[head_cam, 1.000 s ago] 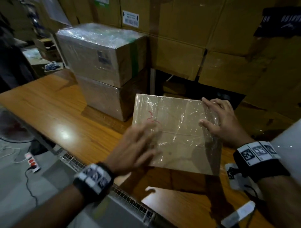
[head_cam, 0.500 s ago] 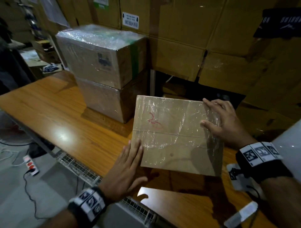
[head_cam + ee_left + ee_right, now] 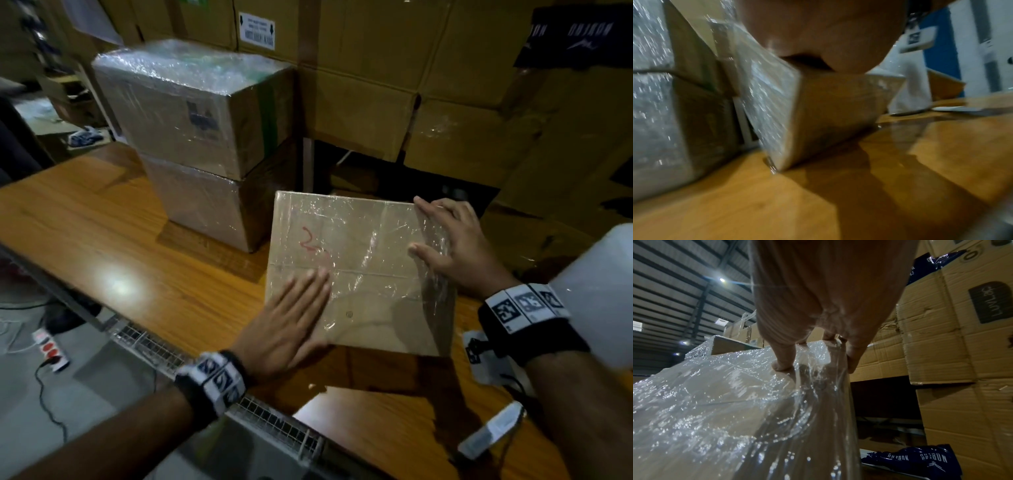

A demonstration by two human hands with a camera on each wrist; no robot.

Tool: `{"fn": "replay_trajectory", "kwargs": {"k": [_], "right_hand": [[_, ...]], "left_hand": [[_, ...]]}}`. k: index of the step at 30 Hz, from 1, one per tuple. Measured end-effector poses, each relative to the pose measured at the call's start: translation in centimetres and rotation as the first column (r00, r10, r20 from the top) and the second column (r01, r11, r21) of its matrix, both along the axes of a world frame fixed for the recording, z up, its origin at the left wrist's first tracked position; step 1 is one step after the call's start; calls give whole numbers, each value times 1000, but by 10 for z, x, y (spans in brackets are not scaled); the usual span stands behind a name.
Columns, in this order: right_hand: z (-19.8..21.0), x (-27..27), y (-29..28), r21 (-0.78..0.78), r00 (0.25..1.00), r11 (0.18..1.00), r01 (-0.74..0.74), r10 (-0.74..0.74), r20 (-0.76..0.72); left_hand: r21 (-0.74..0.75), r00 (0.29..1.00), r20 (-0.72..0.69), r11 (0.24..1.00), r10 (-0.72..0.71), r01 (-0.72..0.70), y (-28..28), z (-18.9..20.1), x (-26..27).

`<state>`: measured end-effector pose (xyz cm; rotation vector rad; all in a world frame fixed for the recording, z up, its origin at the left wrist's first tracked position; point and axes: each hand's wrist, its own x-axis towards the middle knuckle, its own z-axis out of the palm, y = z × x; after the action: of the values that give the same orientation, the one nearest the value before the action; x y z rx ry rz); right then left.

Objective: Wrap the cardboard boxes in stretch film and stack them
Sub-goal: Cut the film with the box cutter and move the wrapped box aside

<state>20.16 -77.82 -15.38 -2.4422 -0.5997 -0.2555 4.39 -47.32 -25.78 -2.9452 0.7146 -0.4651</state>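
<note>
A cardboard box [image 3: 359,270] with red scribble on top stands on the wooden table [image 3: 144,260], covered in clear stretch film [image 3: 719,402]. My left hand [image 3: 294,318] lies flat on the box's near-left top, fingers straight, pressing the film. My right hand [image 3: 452,246] holds the box's right edge: thumb on the top, fingers down the far right side over the film. In the left wrist view the box [image 3: 818,110] sits under my palm. Two film-wrapped boxes [image 3: 202,144] stand stacked at the left behind it.
A wall of large cardboard cartons [image 3: 428,85] rises right behind the table. A white container [image 3: 596,294] stands at the right. A wire tray [image 3: 212,387] runs under the table's near edge, with a power strip [image 3: 51,349] on the floor.
My left hand slid off the box top toward the near-left corner, then came back onto the top. The right hand and the box stayed where they were.
</note>
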Motion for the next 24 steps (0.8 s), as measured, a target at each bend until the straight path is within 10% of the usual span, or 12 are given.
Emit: {"fn": "replay_trajectory", "kwargs": {"k": [5, 12, 17, 20, 24], "right_hand": [[-3, -4, -3, 16, 1000, 1000, -5, 4, 21], [4, -10, -2, 4, 1000, 1000, 10, -10, -1], [4, -9, -2, 6, 1000, 1000, -12, 12, 12], [2, -9, -3, 26, 1000, 999, -20, 19, 14], [7, -8, 1, 3, 1000, 1000, -17, 17, 0]], "left_hand": [[-174, 979, -71, 969, -191, 176, 2, 4, -24], [-147, 989, 14, 979, 148, -144, -20, 76, 90], [77, 979, -113, 981, -169, 179, -46, 2, 5], [-54, 962, -115, 968, -249, 244, -44, 5, -2], [-131, 998, 54, 991, 14, -7, -31, 57, 57]]}}
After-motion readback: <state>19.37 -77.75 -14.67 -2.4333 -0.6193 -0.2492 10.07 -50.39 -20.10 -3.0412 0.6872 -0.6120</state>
